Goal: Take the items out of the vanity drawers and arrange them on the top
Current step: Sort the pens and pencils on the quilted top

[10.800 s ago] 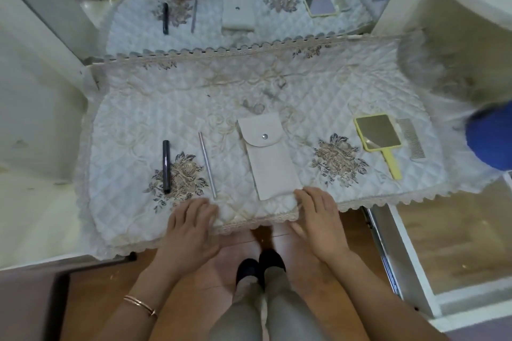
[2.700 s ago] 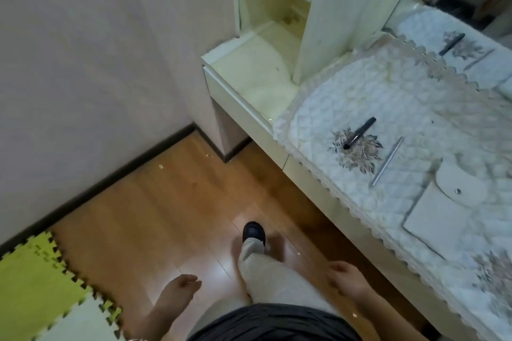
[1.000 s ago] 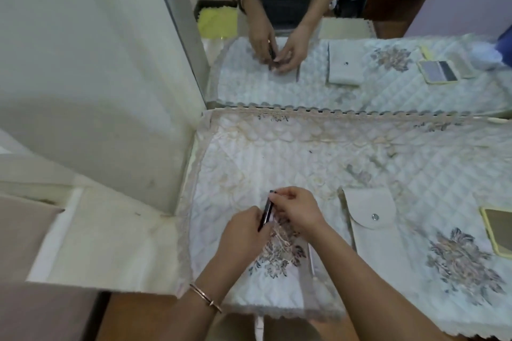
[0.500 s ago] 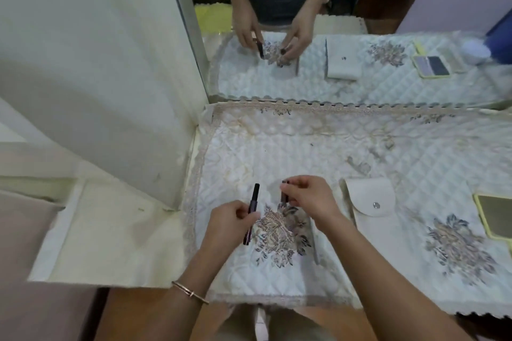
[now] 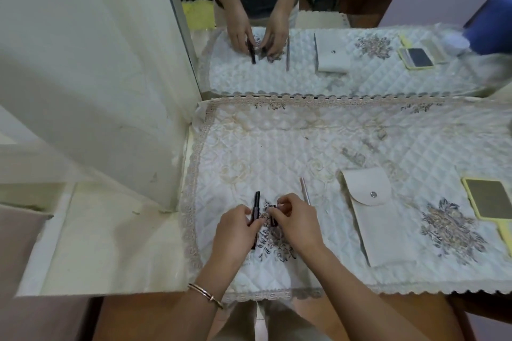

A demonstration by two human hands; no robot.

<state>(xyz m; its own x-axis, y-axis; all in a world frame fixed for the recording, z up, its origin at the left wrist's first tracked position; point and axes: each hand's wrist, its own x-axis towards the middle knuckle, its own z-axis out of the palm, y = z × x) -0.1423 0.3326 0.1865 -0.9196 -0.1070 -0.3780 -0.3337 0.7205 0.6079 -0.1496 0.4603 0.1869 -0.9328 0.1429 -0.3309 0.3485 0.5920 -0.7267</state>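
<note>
The left hand [image 5: 238, 230] grips a black cosmetic pen [image 5: 256, 201] over the quilted cover [image 5: 277, 152], lettering too blurred to read. Just beside it the right hand [image 5: 297, 220] pinches a small dark cap [image 5: 273, 217]; a silver stick [image 5: 304, 192] lies beyond its knuckles, a white pouch [image 5: 379, 230] to its right

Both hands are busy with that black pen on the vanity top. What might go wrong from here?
1. The left hand pinches the black pen while the right hand pinches a small dark piece, perhaps its cap; if the pen is open, the tip may mark the quilted cover.
2. The right hand sits beside the silver stick and may knock it rolling.
</note>
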